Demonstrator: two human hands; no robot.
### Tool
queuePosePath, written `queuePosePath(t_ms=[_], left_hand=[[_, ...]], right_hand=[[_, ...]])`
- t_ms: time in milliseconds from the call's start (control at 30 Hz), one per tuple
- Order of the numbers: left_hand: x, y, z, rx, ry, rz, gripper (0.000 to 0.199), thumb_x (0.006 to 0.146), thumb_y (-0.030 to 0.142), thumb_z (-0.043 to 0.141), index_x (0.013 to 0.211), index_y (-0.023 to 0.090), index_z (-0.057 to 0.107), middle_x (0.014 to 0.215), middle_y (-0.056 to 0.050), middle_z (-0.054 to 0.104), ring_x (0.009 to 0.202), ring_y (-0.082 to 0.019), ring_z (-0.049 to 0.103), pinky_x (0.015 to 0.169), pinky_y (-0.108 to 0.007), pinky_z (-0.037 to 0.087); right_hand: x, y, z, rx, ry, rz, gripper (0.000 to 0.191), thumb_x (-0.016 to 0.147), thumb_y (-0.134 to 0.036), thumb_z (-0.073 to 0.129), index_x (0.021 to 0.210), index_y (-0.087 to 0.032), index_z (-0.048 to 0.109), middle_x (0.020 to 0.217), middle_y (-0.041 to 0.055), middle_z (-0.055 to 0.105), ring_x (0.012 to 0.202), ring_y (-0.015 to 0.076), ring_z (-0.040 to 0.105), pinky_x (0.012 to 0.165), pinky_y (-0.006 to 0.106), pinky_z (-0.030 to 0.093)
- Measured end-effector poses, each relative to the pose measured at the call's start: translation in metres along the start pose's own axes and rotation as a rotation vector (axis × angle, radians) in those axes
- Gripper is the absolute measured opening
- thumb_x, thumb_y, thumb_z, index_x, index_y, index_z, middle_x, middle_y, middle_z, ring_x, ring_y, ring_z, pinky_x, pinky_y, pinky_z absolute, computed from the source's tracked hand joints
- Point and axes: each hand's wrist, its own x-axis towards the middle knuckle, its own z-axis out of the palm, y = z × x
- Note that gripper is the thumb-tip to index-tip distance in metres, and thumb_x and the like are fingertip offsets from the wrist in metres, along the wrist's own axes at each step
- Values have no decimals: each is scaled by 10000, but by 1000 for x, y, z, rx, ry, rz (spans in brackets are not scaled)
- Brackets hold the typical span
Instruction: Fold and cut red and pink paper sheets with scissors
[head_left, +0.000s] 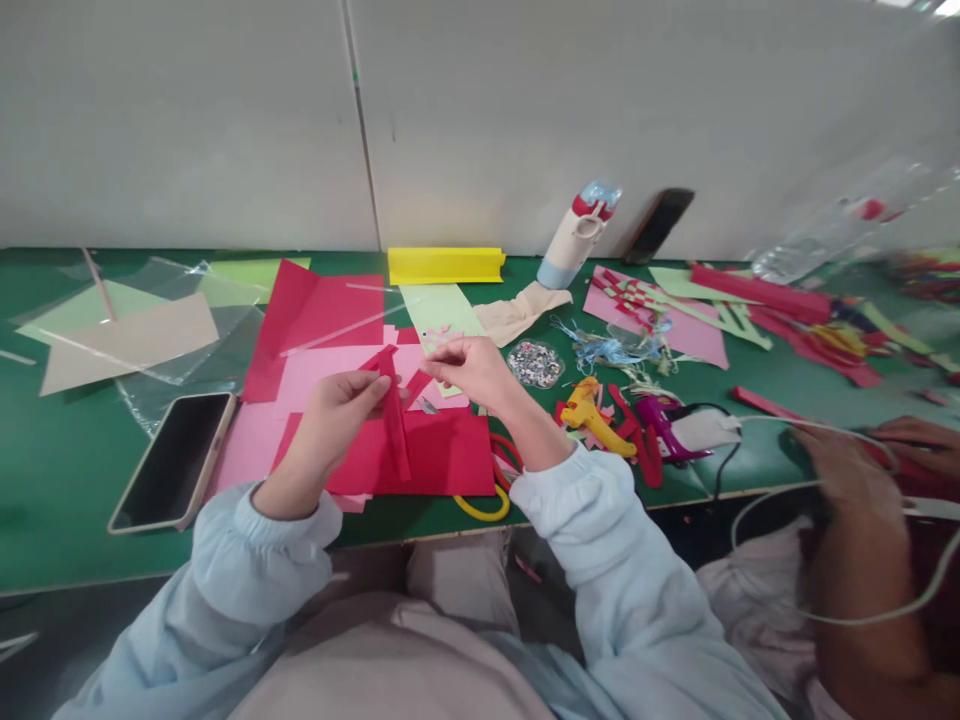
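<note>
Pinched between the thumb and fingers of my left hand [341, 410] is a narrow red paper strip [397, 430], which hangs down over red sheets [450, 450]. My right hand [472, 370] is a little to the right, its thumb and fingertips pressed together; anything between them is too small to make out. Pink sheets [251, 445] and a larger folded red sheet [315, 320] lie beneath and behind my hands. Scissors with yellow and red handles [484, 507] rest partly under the red paper, near my right wrist.
A phone [176, 460] lies at the left on the green table [52, 510]. Behind stand folded yellow paper [446, 265] and a bottle [574, 245]. To the right are a bead tray [535, 364], a yellow glue gun [596, 415], paper strips and another person's hands [855, 465].
</note>
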Motion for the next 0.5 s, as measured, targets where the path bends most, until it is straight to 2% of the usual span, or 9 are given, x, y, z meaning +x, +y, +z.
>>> queuePosePath(t_ms=[67,133,267,333,433,500], left_hand=[[5,-4,-9,-13,63,-19,426,634,521,821,776,131,726,739,-100,742,756,-239,717,769,-380,595],[9,-9,-18,-20,94,-36,427,632,514,823,794,131,725,768,-109,750,778,-238,720,767,-369,594],[15,-17,-29,-52,124,-55,421,627,503,830,804,136,724,793,-115,759,794,-237,725,752,-349,592],[15,-20,-31,-63,130,-59,421,625,502,831,804,137,723,798,-117,760,797,-244,727,741,-351,593],[15,-21,-34,-70,132,-62,423,628,502,833,810,138,720,802,-117,760,814,-249,730,738,-341,590],[15,-22,-36,-76,127,-59,422,638,499,831,821,136,718,807,-118,759,828,-250,732,749,-338,589]], right_hand=[[9,13,-2,-359,-24,36,125,825,-257,682,821,-152,748,763,39,727,720,144,657,694,250,491],[15,23,-1,-584,-75,30,111,839,-189,666,891,-158,759,854,59,741,810,162,670,759,257,480],[26,31,11,-674,-200,-45,305,798,-123,706,1098,-169,743,1022,102,714,953,198,648,850,276,454],[32,31,17,-723,-297,-138,414,776,-91,721,1182,-173,714,1159,123,671,1049,217,616,908,288,429],[41,31,21,-803,-469,-292,447,764,-42,712,1200,-139,693,1239,128,649,1123,233,580,968,303,390],[46,30,21,-816,-528,-321,412,768,-52,713,1171,-131,694,1214,119,672,1131,234,579,954,297,391]])
